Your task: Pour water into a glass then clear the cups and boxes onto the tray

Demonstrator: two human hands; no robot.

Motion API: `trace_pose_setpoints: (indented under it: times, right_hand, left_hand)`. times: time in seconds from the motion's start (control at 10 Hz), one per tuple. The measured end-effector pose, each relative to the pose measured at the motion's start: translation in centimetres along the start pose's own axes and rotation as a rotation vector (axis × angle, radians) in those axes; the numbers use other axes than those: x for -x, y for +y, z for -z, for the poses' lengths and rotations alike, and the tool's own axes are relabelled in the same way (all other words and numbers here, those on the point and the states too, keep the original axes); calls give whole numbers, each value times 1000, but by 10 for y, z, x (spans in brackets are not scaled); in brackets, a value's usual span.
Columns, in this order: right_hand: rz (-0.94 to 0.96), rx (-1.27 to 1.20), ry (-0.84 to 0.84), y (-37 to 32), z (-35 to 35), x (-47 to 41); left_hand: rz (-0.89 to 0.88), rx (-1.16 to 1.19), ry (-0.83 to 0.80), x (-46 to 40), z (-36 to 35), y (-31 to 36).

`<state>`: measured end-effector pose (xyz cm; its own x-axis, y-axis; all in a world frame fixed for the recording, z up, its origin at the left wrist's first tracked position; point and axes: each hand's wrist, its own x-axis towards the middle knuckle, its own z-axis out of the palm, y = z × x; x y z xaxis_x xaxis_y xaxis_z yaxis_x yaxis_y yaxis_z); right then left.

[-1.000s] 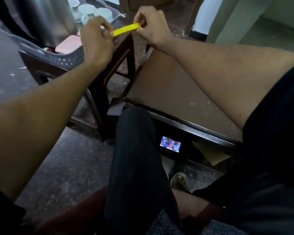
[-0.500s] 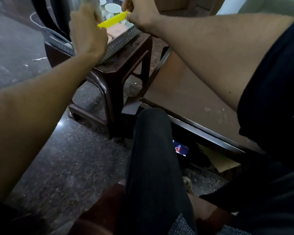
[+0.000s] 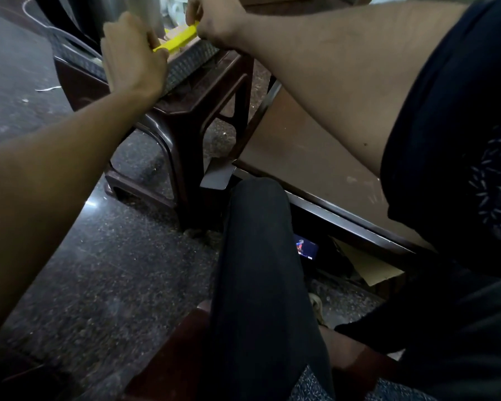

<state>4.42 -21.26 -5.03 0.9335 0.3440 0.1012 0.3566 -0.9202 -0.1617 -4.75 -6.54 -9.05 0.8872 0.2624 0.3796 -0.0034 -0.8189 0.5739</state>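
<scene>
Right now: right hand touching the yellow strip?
Touching. Head view shows the right hand pinching one end of the yellow strip; the left hand holds the other end.

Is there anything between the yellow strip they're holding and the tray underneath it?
Nothing visible. Left hand and right hand pinch the yellow strip by its ends just above the tray on the stool.

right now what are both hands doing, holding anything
Left hand: closed, pinching one end of the yellow strip.
Right hand: closed, pinching the strip's other end.
</scene>
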Motion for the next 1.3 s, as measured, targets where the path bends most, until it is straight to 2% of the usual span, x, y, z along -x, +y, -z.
trace_pose_setpoints:
  times: [0.3, 0.6, 0.8, 1.0, 1.1, 1.3]
  right_hand:
    - [11, -27, 20, -2, -5, 9]
    - [21, -49, 6, -15, -2, 14]
    - [23, -99, 39, -11, 0, 21]
    - [-29, -61, 7, 16, 22, 33]
    - [-59, -28, 60, 37, 41, 45]
    - [-115, 13, 159, 99, 84, 77]
  left_hand:
    - [34, -19, -40, -1, -4, -5]
    - [100, -41, -6, -6, -4, -7]
    - [78, -83, 6, -3, -2, -2]
    - [-3, -187, 71, 1, 0, 18]
    - [-40, -263, 104, 3, -1, 42]
    - [-120, -251, 35, 3, 3, 103]
